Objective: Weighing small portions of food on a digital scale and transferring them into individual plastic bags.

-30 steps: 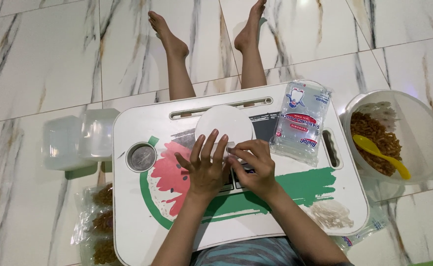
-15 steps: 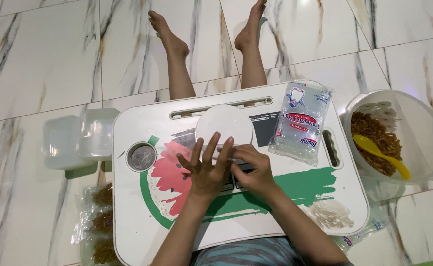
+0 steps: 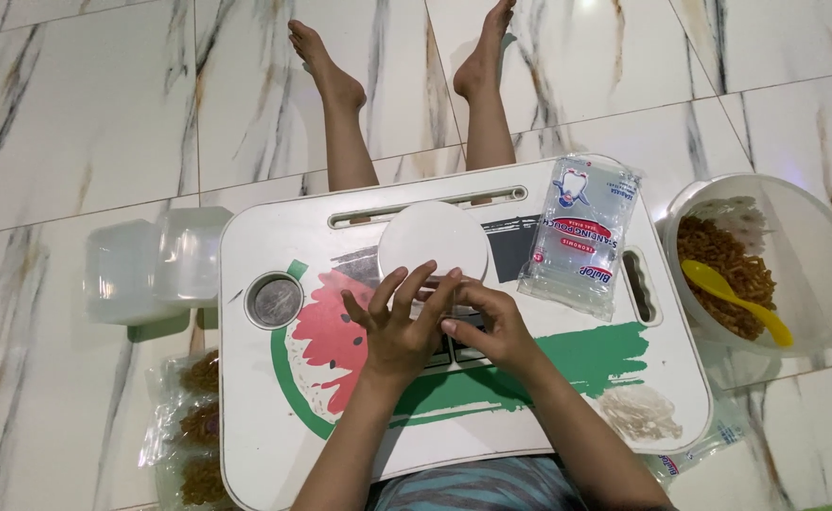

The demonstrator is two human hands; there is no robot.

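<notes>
A white lap table point(image 3: 274, 473) with a watermelon print stands over my legs. On it sits a small scale with a round white platform point(image 3: 433, 237). My left hand point(image 3: 399, 326) hovers at the platform's near edge with its fingers spread, holding nothing. My right hand point(image 3: 490, 324) lies beside it, fingers curled together, tips on the dark scale body just below the platform. I see nothing held in it. My left hand hides most of the scale's front.
A pack of clear pouches point(image 3: 581, 237) lies on the table's right. A clear bowl point(image 3: 813, 237) of brown snack with a yellow spoon point(image 3: 737, 301) stands on the floor at right. Clear plastic tubs point(image 3: 141, 270) and filled snack bags point(image 3: 193, 426) lie left. A metal disc sits in the cup recess point(image 3: 275, 301).
Both hands stay at the scale's front. The right hand's fingers have drawn a little closer to the left hand; nothing else moved.
</notes>
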